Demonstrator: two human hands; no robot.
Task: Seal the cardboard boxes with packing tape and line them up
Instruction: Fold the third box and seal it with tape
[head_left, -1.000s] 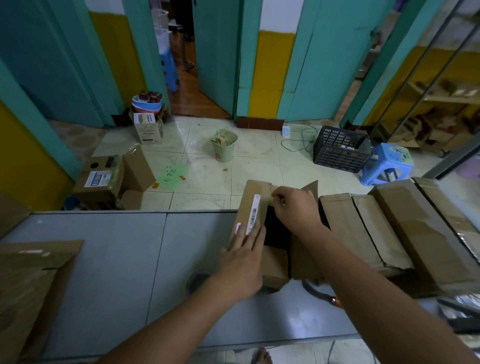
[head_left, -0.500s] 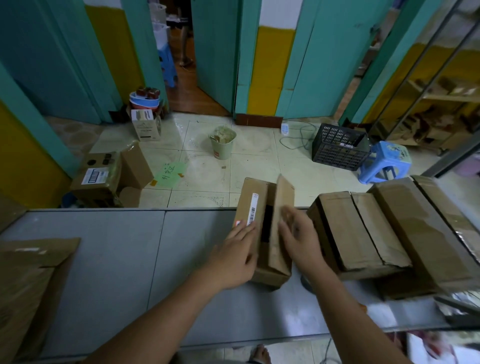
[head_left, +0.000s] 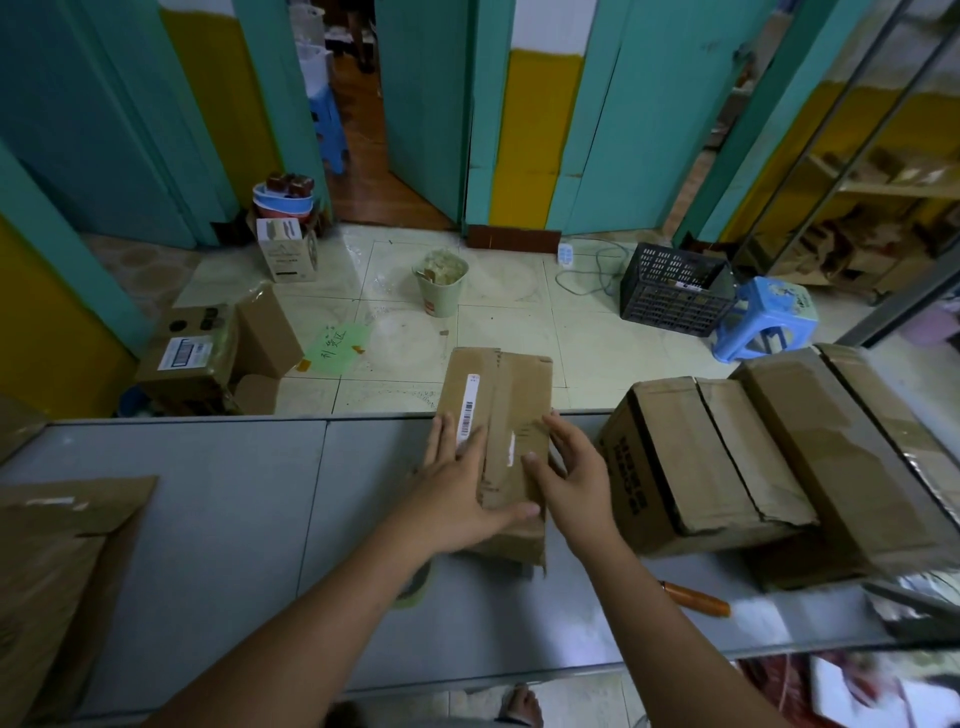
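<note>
A narrow cardboard box (head_left: 511, 400) with a white barcode label stands on the grey table (head_left: 208, 509), its two top flaps folded down flat. My left hand (head_left: 457, 488) presses flat on the left flap, thumb across the seam. My right hand (head_left: 571, 478) rests with straight fingers on the right flap and the box's right side. A roll of packing tape (head_left: 418, 587) peeks out under my left forearm, mostly hidden. Two bigger closed boxes (head_left: 727, 462) lie side by side on the right of the table.
An orange-handled tool (head_left: 696, 598) lies on the table near my right forearm. Flattened cardboard (head_left: 62, 561) covers the table's left end. Beyond the table's far edge, the floor holds boxes (head_left: 192, 358), a bin (head_left: 441, 283), a black crate (head_left: 675, 296) and a blue stool (head_left: 763, 322).
The box's right flap, held up a second ago, has been folded down. Both hands now lie flat on the closed top; the box's dark opening no longer shows.
</note>
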